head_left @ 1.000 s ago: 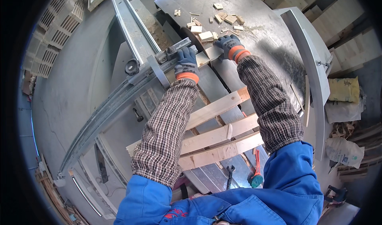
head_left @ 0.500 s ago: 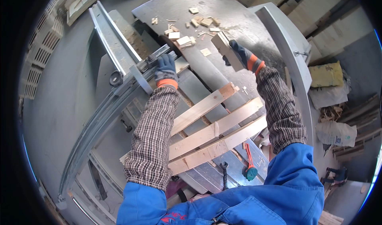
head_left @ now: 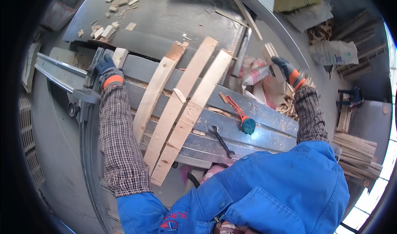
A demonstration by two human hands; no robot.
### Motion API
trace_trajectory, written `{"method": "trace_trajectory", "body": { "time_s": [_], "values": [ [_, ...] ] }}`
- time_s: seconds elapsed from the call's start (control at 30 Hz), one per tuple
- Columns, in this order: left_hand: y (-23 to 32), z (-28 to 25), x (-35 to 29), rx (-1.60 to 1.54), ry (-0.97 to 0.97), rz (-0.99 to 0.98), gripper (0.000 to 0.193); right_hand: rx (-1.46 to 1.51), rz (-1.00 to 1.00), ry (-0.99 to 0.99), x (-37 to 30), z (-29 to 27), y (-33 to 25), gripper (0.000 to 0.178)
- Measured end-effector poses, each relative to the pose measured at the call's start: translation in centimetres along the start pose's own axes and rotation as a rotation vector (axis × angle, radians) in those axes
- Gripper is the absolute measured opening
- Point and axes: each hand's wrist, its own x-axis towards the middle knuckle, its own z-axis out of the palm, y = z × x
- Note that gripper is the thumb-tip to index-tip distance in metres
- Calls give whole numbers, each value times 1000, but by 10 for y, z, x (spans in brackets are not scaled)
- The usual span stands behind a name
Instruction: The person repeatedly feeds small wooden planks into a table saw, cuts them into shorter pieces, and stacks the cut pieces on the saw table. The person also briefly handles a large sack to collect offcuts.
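My left hand (head_left: pixel 109 69), in a grey-blue glove with an orange cuff, is closed over the metal fence (head_left: pixel 92 79) of the sliding table. Right beside its fingers lies a short wood block (head_left: pixel 120 57). My right hand (head_left: pixel 288 72), gloved the same way, grips a short stack of wood pieces (head_left: pixel 271 52) out to the right, past the edge of the saw table. Between my arms three long wooden strips (head_left: pixel 194 106) lie slantwise across the slatted metal bed (head_left: pixel 269 114). A wood sliver (head_left: pixel 179 95) rests on the middle strip.
A wrench (head_left: pixel 221 141) and an orange-handled tool with a green round head (head_left: pixel 247 125) lie on the bed. Offcuts (head_left: pixel 108 30) are scattered on the saw table (head_left: pixel 165 23). Sacks (head_left: pixel 256 79) and scrap wood stand at right. Someone (head_left: pixel 351 96) is farther off.
The view has swung to the right. My right hand has carried the stack from above the saw table to beyond its right edge, while my left hand stays at the fence.
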Motion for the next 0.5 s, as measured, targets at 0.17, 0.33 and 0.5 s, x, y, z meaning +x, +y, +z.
{"method": "trace_trajectory", "body": {
  "time_s": [0.17,0.33,0.5],
  "values": [
    [-18,34,16,157,-103,6,85,-335,302,74,-20,-47,104,46],
    [-16,18,1,276,-302,70,64,-329,477,136,11,-43,176,49],
    [7,21,-16,181,-200,54,78,-418,69,641,64,-86,277,48]
  ]
}}
